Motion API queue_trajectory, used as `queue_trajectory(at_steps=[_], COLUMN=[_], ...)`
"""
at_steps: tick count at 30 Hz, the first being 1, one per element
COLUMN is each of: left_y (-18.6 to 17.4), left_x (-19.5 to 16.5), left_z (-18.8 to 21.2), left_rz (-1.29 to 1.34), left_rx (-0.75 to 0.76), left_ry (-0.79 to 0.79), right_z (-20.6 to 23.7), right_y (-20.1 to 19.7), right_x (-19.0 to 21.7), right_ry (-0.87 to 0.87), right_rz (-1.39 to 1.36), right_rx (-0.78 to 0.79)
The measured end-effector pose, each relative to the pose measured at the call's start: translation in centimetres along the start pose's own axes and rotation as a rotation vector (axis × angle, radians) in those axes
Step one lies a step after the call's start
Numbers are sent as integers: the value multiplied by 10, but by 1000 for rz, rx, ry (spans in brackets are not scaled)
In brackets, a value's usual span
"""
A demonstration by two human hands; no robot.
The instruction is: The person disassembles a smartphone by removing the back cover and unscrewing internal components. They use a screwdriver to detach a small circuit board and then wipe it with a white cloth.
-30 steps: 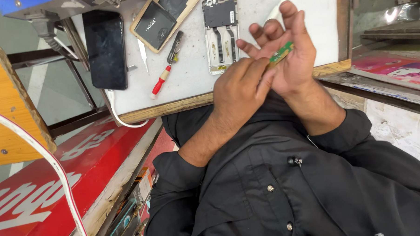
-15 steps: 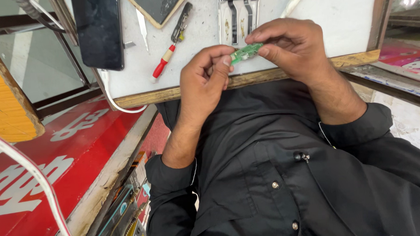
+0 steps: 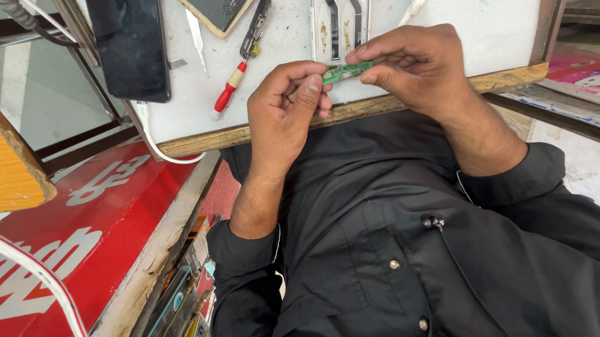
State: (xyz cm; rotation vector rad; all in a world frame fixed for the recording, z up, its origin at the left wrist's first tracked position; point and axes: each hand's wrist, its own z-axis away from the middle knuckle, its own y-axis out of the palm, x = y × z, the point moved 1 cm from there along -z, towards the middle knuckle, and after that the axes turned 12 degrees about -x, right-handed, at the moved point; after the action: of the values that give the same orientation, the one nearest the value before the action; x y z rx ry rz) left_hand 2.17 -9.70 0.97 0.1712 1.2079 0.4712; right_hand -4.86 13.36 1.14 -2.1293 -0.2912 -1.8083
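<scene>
A small green circuit board (image 3: 347, 71) is pinched between both my hands at the near edge of the white worktop (image 3: 284, 89). My right hand (image 3: 419, 68) grips its right end with thumb and fingers. My left hand (image 3: 288, 106) touches its left end with thumb and forefinger, the other fingers curled. Just behind the board lies an opened phone frame (image 3: 340, 24) with ribbon cables showing.
A red-handled screwdriver (image 3: 240, 64) lies on the worktop left of my hands. A black phone (image 3: 129, 45) rests face up at the left, another device (image 3: 218, 8) behind it. A white cable (image 3: 156, 143) hangs off the edge. Red signboard (image 3: 82, 216) lies lower left.
The view has shifted so the worktop sits higher. My hands have parted from an overlapped pose and now hold the green board level between them, near the table edge.
</scene>
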Motion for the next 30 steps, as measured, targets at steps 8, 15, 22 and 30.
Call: queue_trajectory(at_steps=[8,15,22,30], left_y=[-1,15,16,17], left_x=[1,1,-2,-4], left_z=[-1,6,9,9], left_rz=[2,-229,-316,-347], left_rx=[22,-58,-52,-47], left_ry=[-14,130,228,259], right_z=[2,-1,-4,-4], right_y=[-1,3,8,8], right_x=[-2,8,16,14], right_ry=[31,-30,-132,-146], right_rz=[20,94,283,246], right_rx=[-5,10,10,24])
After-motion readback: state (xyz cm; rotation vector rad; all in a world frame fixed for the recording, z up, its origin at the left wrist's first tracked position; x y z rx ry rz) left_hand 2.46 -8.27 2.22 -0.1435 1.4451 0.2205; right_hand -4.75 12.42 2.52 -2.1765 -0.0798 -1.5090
